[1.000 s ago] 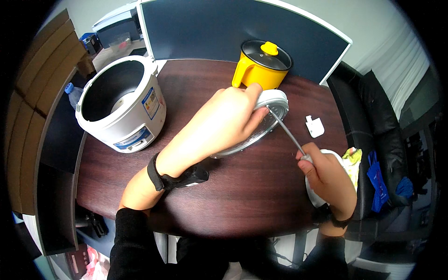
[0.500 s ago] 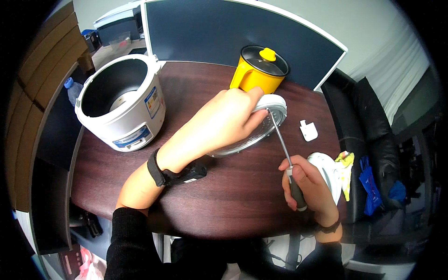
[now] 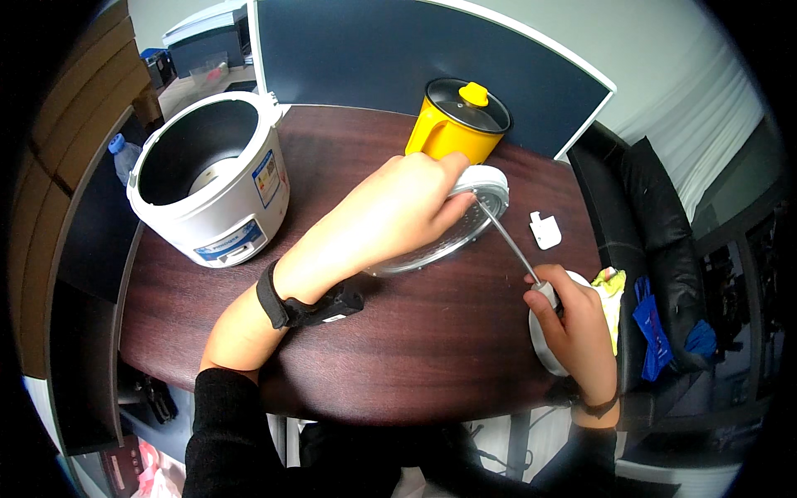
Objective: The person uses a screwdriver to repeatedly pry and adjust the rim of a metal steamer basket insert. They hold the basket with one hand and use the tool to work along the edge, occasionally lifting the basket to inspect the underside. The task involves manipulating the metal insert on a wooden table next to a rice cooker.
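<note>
Lid (image 3: pixel 466 231) in left grip (image 3: pixel 415 199), screwdriver (image 3: pixel 509 242) in right grip (image 3: pixel 576 328); tabletop (image 3: pixel 432 349) bare toward near edge.

From the wearer's head, the fisheye camera is looking down and forward over the bench (image 3: pixel 390 365), near the left hand (image 3: pixel 415 199) and right hand (image 3: pixel 579 328), its wide view reaching the divider (image 3: pixel 415 54) beyond and the sofa (image 3: pixel 660 195) at right.

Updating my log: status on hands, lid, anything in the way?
Left hand grips rice-cooker lid, partly hiding it. Right hand holds screwdriver, tip at lid. Yellow pot close behind.
</note>
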A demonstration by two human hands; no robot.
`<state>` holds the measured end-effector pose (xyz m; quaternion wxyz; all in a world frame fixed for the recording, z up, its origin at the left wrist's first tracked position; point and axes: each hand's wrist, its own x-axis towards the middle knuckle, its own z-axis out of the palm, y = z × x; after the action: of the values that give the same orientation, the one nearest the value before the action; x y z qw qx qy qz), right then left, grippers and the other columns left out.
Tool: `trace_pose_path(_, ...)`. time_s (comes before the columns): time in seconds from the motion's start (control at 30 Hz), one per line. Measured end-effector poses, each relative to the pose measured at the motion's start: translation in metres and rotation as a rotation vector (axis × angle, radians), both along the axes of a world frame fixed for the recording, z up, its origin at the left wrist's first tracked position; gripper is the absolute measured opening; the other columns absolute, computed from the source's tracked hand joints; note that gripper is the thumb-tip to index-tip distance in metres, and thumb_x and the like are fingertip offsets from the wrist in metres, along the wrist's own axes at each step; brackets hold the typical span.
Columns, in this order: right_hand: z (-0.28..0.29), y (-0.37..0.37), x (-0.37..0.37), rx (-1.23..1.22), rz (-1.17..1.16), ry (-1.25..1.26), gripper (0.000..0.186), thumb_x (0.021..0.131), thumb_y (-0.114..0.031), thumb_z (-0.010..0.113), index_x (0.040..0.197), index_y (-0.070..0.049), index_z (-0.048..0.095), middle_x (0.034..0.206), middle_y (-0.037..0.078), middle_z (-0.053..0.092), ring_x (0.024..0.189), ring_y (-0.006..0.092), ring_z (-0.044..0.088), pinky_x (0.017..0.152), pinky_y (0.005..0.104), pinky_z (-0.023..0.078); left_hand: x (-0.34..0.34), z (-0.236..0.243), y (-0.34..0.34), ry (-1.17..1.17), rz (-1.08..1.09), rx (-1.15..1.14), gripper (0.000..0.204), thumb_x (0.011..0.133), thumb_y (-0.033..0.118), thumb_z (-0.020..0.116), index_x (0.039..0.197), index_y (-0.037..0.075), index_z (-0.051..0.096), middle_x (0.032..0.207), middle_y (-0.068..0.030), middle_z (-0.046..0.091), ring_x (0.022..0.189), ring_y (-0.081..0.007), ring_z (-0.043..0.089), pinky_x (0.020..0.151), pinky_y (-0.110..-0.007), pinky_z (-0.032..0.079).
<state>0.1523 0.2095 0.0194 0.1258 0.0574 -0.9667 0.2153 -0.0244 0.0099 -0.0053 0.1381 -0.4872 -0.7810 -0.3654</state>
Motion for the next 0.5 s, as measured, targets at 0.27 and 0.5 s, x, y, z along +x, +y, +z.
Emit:
trace_pose_path(0.27,0.0012,-0.0007,-0.0002,0.006,-0.03,-0.024,0.021,0.091,-0.015,0.068,0.106,-0.002,0.059,0.088,0.017,0.069,0.061,0.0299,0.066,0.055,0.036,0.047,0.0029,0.0016,0.0005,-0.007,0.008,-0.004,0.025,0.091,0.019,0.065,0.101,-0.001,0.055,0.07,-0.0236,0.062,0.07,-0.0416,0.064,0.061,-0.047,0.049)
trace_pose_path(0.5,0.0015,-0.0034,0.0002,0.036,-0.044,-0.04,0.022,0.091,-0.015,0.068,0.106,-0.002,0.059,0.091,0.018,0.07,0.063,0.0308,0.067,0.056,0.0362,0.049,0.0,-0.0009,0.0007,0.0,-0.006,-0.002,0.024,0.091,0.019,0.065,0.101,-0.001,0.055,0.069,-0.0237,0.062,0.069,-0.0416,0.064,0.061,-0.047,0.049)
